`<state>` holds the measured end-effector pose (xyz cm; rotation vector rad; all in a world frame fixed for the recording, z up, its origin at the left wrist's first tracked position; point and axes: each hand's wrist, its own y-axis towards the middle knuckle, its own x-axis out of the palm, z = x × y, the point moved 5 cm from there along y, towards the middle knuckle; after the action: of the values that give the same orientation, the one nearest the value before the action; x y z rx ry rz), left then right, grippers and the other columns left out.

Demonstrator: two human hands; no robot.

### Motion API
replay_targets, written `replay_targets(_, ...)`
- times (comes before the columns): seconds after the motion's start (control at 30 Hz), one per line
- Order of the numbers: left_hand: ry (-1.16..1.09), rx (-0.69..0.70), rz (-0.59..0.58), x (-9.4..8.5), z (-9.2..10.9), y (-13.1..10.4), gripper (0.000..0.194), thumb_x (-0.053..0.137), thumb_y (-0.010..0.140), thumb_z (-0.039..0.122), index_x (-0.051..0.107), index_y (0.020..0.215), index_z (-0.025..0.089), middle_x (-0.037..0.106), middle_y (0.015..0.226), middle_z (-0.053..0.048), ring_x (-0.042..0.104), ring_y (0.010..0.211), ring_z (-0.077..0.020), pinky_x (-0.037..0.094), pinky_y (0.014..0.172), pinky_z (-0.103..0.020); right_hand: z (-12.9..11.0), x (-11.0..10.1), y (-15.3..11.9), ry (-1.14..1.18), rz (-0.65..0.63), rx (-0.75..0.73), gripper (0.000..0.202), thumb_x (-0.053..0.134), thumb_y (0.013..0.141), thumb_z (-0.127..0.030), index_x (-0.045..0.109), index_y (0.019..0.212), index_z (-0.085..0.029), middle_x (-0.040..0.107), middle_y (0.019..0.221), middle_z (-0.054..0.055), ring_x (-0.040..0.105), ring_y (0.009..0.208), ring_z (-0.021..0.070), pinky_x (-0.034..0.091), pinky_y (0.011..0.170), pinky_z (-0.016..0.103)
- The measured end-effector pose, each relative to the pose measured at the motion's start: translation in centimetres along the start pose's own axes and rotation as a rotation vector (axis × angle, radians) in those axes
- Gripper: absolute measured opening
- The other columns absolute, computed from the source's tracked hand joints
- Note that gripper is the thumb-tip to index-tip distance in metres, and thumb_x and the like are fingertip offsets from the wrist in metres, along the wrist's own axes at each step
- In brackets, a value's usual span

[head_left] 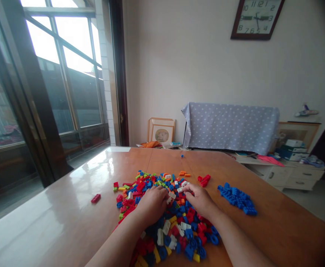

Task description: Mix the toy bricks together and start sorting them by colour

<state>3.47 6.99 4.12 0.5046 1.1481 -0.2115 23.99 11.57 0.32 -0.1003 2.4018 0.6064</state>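
A large mixed heap of toy building bricks (190,214) in red, blue, white, yellow, green and orange covers the middle of the table. Over its centre lies my left hand (154,202), with the fingers curled down among the bricks; a white piece shows beside its fingertips, but what it grips is hidden. My right hand (199,201) reaches in from the right side of the heap. Its thumb and fingertips are closed at a small white brick (180,190). Several more white bricks (172,195) lie between the two hands.
On the right of the brown table (279,226) is a separate pile of blue bricks (237,198). Red bricks (204,180) sit behind my right hand, near orange bricks (183,173). One red brick (96,198) lies left; a tiny blue piece (182,156) is near the far edge.
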Motion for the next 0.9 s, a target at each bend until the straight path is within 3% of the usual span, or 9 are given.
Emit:
replay_targets(0.2,-0.123,-0.018,0.042,-0.2,-0.6,0.0,0.019,0.048,0.083,0.011,0.063,0.090,0.022,0.063,0.098,-0.006,0.061,0.090,-0.0190,0.045,0.078,-0.026,0.6,-0.2,0.0,0.001,0.012,0.053,0.026,0.051,0.086,-0.028,0.075,0.096,-0.022,0.076,0.089,0.002,0.067,0.078,0.0189,0.049,0.072,0.028)
replay_targets(0.37,-0.229,-0.006,0.088,-0.8,-0.1,0.0,0.022,0.047,0.092,0.021,0.066,0.103,0.023,0.065,0.103,-0.006,0.062,0.093,-0.0195,0.046,0.082,-0.027,-0.4,-0.3,0.0,-0.014,0.027,0.021,0.025,0.053,0.086,-0.030,0.075,0.095,-0.022,0.076,0.094,0.003,0.068,0.085,0.0202,0.050,0.079,0.030)
replay_targets(0.5,-0.371,-0.016,0.146,-1.3,0.1,0.1,0.024,0.044,0.098,0.032,0.066,0.101,0.022,0.068,0.097,-0.005,0.062,0.091,-0.0197,0.046,0.081,-0.028,-1.0,-0.3,-0.1,-0.035,0.021,0.007,0.024,0.052,0.087,-0.030,0.074,0.093,-0.022,0.076,0.091,0.002,0.068,0.084,0.0204,0.049,0.080,0.030)
replay_targets(0.7,-0.899,-0.201,0.156,-0.7,-0.9,0.5,0.038,0.049,0.095,0.053,0.063,0.100,0.018,0.065,0.087,-0.002,0.067,0.076,-0.0175,0.048,0.066,-0.026,-1.5,-0.5,-0.2,-0.029,0.009,-0.006,0.026,0.052,0.088,-0.030,0.075,0.097,-0.022,0.076,0.096,0.004,0.069,0.090,0.0217,0.049,0.081,0.031)
replay_targets(0.9,-1.259,-0.334,0.142,-0.4,-1.9,0.6,0.049,0.058,0.088,0.061,0.065,0.105,0.016,0.070,0.094,-0.006,0.068,0.072,-0.0155,0.050,0.066,-0.026,-1.5,-0.4,-0.2,-0.045,0.009,-0.017,0.026,0.052,0.089,-0.031,0.075,0.097,-0.022,0.076,0.095,0.005,0.068,0.089,0.0225,0.049,0.079,0.032)
